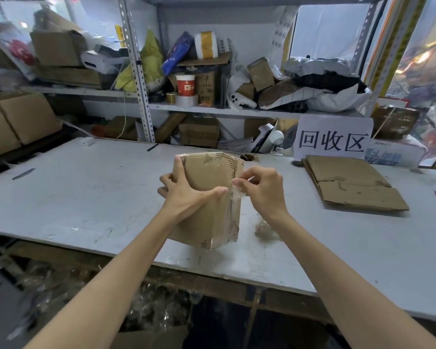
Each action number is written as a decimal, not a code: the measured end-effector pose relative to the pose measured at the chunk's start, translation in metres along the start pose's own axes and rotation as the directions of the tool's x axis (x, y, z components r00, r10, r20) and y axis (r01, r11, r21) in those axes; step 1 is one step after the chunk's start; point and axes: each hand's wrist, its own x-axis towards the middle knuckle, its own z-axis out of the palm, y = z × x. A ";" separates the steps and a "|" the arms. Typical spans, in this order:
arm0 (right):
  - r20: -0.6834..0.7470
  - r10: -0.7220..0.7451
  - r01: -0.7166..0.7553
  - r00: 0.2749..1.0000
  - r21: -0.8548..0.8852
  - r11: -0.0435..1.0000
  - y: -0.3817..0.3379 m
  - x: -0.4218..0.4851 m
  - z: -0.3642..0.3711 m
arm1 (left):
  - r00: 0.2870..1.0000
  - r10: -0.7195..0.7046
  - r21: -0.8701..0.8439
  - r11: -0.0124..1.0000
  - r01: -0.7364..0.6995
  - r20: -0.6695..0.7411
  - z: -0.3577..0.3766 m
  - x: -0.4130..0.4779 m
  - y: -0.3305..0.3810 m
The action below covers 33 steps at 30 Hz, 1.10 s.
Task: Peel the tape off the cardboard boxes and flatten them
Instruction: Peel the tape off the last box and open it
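A brown cardboard box is held tilted above the grey table, one corner edge facing me. My left hand grips the box's left face, fingers spread over it and thumb reaching to the corner edge. My right hand pinches a strip of clear tape that is partly lifted from the box's corner edge. More clear tape runs down that edge and across the top.
Flattened cardboard lies at the table's right under a white sign. A wad of peeled tape sits on the table by my right forearm. Cluttered shelves stand behind. Crumpled tape and cardboard lie below the table's front edge.
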 end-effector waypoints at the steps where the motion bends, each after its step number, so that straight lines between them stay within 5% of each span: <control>1: 0.043 -0.022 0.022 0.999 0.007 1.000 0.000 -0.002 0.001 | 1.000 -0.013 -0.014 1.000 0.013 -0.003 -0.003 0.001 -0.001; 4: 0.159 -0.079 0.087 0.984 -0.043 0.995 0.001 -0.002 0.001 | 0.999 -0.043 -0.085 0.996 0.042 -0.008 -0.012 0.004 0.000; 8: 0.119 -0.128 0.134 0.985 -0.047 0.990 -0.001 -0.001 0.007 | 0.999 0.039 -0.011 0.999 -0.038 0.035 -0.003 -0.005 -0.008; 15: 0.476 0.038 -0.039 0.879 -0.007 0.999 -0.004 0.009 0.001 | 0.999 0.031 -0.076 0.997 -0.028 0.030 -0.009 0.003 -0.017; 18: 0.290 0.101 -0.097 0.952 -0.029 0.995 -0.002 0.011 0.003 | 0.999 0.029 -0.072 0.997 -0.025 0.046 -0.005 0.002 -0.019; 21: 0.076 -0.036 0.039 0.996 -0.040 0.998 -0.003 0.006 0.008 | 0.995 0.032 -0.017 0.999 -0.031 0.091 -0.003 0.001 -0.020; 29: 0.189 -0.248 0.263 0.950 -0.053 0.963 -0.002 -0.003 0.016 | 0.998 -0.016 -0.058 0.998 0.019 0.060 -0.006 -0.002 -0.025; 33: 0.280 -0.164 0.190 0.946 -0.067 0.979 -0.004 0.001 0.011 | 0.998 -0.062 -0.093 0.994 0.062 0.005 -0.002 -0.001 -0.020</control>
